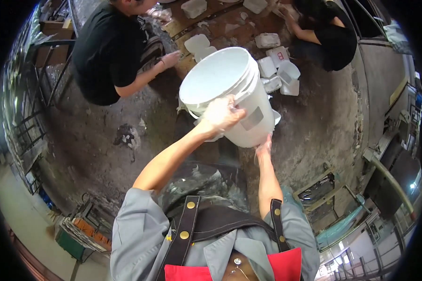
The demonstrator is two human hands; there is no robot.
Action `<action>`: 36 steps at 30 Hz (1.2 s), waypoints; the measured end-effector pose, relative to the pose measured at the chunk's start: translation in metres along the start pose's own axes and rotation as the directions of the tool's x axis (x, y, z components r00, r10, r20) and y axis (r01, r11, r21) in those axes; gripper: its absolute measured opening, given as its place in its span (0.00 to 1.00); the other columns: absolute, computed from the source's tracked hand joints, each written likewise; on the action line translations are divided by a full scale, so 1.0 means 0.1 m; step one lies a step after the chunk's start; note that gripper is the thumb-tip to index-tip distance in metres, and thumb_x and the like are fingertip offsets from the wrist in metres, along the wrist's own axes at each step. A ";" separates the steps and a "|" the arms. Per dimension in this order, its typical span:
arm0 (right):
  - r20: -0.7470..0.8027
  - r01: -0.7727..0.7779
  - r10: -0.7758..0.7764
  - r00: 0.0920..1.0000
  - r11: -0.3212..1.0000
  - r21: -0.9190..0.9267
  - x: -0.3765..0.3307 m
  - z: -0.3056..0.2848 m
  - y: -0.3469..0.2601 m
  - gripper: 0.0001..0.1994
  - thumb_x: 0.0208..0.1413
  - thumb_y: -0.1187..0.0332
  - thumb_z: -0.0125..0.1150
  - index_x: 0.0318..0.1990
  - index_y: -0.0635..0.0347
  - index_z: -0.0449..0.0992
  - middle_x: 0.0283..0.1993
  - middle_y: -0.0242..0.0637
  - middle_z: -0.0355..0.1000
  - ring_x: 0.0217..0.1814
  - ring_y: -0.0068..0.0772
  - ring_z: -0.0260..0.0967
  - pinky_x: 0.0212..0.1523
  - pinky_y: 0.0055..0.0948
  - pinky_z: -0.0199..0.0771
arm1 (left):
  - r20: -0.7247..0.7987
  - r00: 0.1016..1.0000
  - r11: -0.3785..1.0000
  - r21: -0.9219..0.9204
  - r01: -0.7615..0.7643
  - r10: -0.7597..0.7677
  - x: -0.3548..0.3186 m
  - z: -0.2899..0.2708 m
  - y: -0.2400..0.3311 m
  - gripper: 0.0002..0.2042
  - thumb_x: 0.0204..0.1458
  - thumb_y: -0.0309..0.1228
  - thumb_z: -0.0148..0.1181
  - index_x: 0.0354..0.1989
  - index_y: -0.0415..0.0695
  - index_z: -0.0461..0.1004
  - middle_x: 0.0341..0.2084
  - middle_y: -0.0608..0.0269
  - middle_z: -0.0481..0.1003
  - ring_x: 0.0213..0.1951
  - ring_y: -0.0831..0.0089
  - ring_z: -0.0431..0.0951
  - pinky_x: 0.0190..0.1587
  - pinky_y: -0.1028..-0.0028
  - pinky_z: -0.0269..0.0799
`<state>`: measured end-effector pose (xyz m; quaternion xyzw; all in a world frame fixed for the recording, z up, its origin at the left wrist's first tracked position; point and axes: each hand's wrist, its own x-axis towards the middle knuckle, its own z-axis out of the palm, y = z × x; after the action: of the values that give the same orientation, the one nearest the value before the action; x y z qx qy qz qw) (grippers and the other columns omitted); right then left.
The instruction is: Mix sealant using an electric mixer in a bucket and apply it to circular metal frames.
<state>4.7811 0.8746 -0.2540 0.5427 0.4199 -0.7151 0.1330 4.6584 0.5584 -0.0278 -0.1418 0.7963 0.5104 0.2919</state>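
Observation:
A large white plastic bucket (262, 119) is tilted in front of me, its round mouth facing up and away to the left. Its inside looks white; whether anything lies at the bottom cannot be told. My left hand (222, 114) grips the bucket's near side just below the rim, fingers closed and smeared with something white. At the base, my right hand (264, 146) holds the bucket from below, with most of its fingers hidden behind it. A thin handle hangs along the bucket's left side.
Beyond the bucket, several white plastic containers (290, 70) and whitish blocks (267, 40) lie on the stained floor (323, 112). One person (105, 51) crouches far left, another (335, 37) far right. Metal racks (37, 93) line the left; a frame (323, 187) stands at right.

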 end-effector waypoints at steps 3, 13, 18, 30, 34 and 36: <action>0.017 -0.051 0.054 0.998 0.991 -0.125 -0.04 0.35 0.06 0.31 0.57 0.42 0.35 0.63 0.47 0.52 0.66 0.32 0.51 0.66 0.39 0.48 0.61 0.47 0.51 | 0.018 1.000 0.994 0.104 0.022 -0.024 0.36 -0.06 -0.07 0.20 0.42 0.44 0.56 0.34 0.37 0.70 0.30 0.44 0.75 0.36 0.52 0.76 0.41 0.62 0.69; -0.007 -0.109 0.109 0.994 0.986 -0.127 0.18 1.15 0.23 0.36 0.55 0.39 0.33 0.65 0.53 0.46 0.68 0.40 0.45 0.69 0.45 0.41 0.64 0.48 0.42 | 0.056 0.998 0.986 0.167 0.018 -0.028 1.14 -0.25 -0.43 0.19 0.40 0.43 0.56 0.34 0.39 0.70 0.30 0.43 0.74 0.36 0.48 0.75 0.41 0.59 0.69; -0.070 -0.145 0.137 0.988 0.981 -0.131 0.17 1.56 0.33 0.35 0.55 0.40 0.34 0.64 0.53 0.48 0.67 0.40 0.47 0.68 0.45 0.42 0.64 0.48 0.42 | 0.081 0.996 0.987 0.156 0.025 -0.038 1.40 -0.43 -0.65 0.19 0.39 0.43 0.56 0.34 0.38 0.70 0.29 0.44 0.75 0.35 0.49 0.75 0.41 0.60 0.70; -0.175 -0.172 0.144 0.974 0.973 -0.154 0.06 2.15 0.46 0.32 0.57 0.45 0.39 0.62 0.57 0.53 0.65 0.43 0.51 0.65 0.47 0.49 0.61 0.49 0.50 | 0.044 0.999 0.998 0.070 -0.004 0.001 1.87 -0.77 -1.07 0.19 0.37 0.41 0.55 0.33 0.39 0.72 0.27 0.46 0.75 0.33 0.51 0.76 0.38 0.61 0.71; -0.171 -0.166 0.133 0.976 0.965 -0.201 0.06 2.21 0.52 0.34 0.55 0.43 0.37 0.61 0.60 0.54 0.62 0.48 0.53 0.64 0.48 0.50 0.60 0.48 0.53 | -0.034 0.997 0.994 0.083 -0.073 0.076 1.94 -0.85 -1.14 0.18 0.37 0.42 0.55 0.30 0.38 0.73 0.25 0.46 0.75 0.32 0.51 0.76 0.37 0.61 0.71; -0.172 -0.157 0.122 0.978 0.965 -0.210 0.07 2.24 0.55 0.33 0.55 0.44 0.37 0.61 0.60 0.54 0.62 0.48 0.53 0.64 0.49 0.50 0.60 0.48 0.53 | 0.002 0.998 0.994 0.093 -0.062 0.062 1.97 -0.91 -1.13 0.18 0.36 0.42 0.55 0.29 0.38 0.73 0.25 0.45 0.74 0.32 0.52 0.76 0.37 0.61 0.71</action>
<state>4.6647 0.6762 -0.2723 0.6074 0.4669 -0.6075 0.2095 4.5334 0.4418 -0.2023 -0.1033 0.8233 0.4817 0.2819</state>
